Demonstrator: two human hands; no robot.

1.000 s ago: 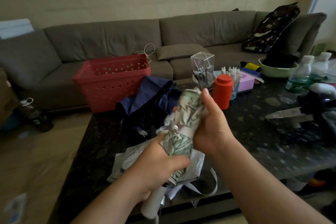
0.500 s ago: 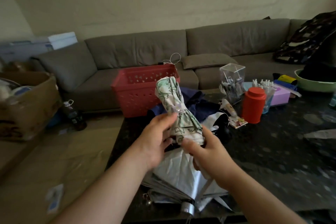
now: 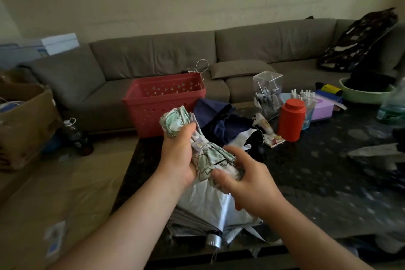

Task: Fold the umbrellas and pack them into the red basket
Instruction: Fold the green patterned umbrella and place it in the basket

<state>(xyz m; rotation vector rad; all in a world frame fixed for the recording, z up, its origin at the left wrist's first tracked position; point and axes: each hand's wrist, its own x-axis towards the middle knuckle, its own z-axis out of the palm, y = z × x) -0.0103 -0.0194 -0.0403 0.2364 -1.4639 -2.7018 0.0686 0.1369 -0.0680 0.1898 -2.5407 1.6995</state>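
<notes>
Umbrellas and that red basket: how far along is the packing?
Done: the leaf-print umbrella is rolled and its strap snapped. In hand: the left hand grips it, the right hand at its lower end. Left: the navy umbrella and silver umbrella lie unfolded on the table; nothing shows in the red basket.

Three umbrellas (image 3: 203, 155), one red basket (image 3: 163, 103)

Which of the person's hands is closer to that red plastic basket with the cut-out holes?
The left hand. It grips the leaf-patterned folded umbrella just in front of the red plastic basket. The right hand sits farther back and to the right, at the umbrella's lower end.
</notes>
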